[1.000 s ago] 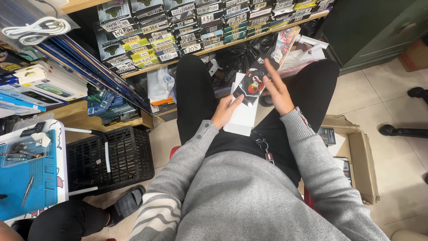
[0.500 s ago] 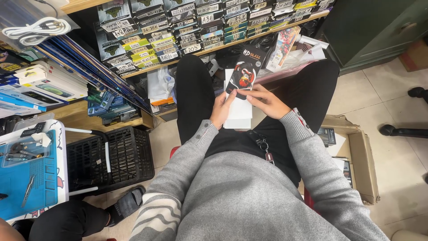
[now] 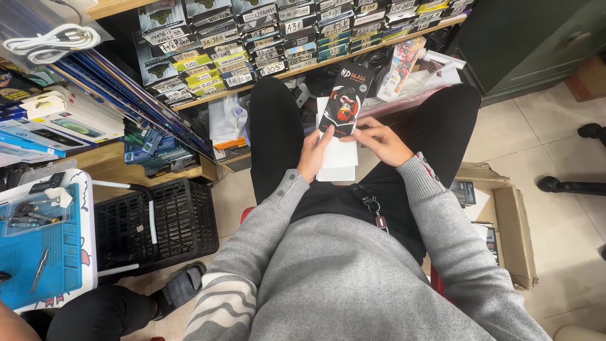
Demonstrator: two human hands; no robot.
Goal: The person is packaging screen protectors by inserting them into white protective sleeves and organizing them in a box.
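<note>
**Seated person holds flat black package over lap**

At far left, a blue mat (image 3: 60, 252) with small tools lies beside a black plastic crate (image 3: 154, 224). Centre: the left hand (image 3: 314, 151) grips the left edge of a flat black package (image 3: 343, 104) and the white sheet (image 3: 338, 158) behind it. The right hand (image 3: 379, 140) closes on their right edge. Both items sit above the lap, between the knees. A cardboard box (image 3: 514, 233) rests on the floor at right.
</note>
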